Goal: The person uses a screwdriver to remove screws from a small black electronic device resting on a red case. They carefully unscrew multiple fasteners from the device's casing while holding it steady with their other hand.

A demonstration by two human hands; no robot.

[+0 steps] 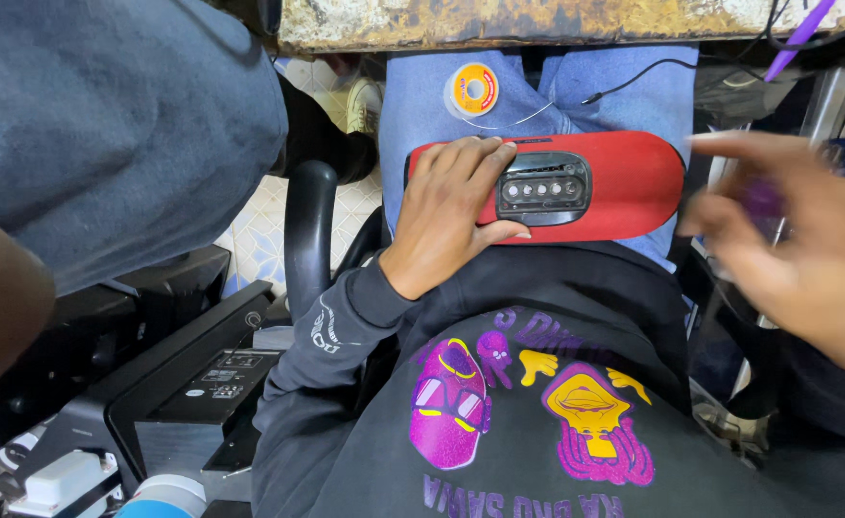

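A red oblong speaker [614, 187] with a black button panel lies across my lap on blue jeans. My left hand [451, 216] rests flat on its left end, fingers spread over the red shell and the edge of the panel, thumb under the front edge. My right hand [797, 249] is blurred at the right, off the speaker's end; something small and purple shows behind its fingers, and whether the hand holds it is unclear.
A spool of solder wire [472, 89] and a black cable [633, 77] lie on my thighs beyond the speaker. A worn bench edge [557, 21] runs along the top. Another person in grey [106, 125] stands at left. A black chair arm [309, 230] and black equipment [202, 384] are at lower left.
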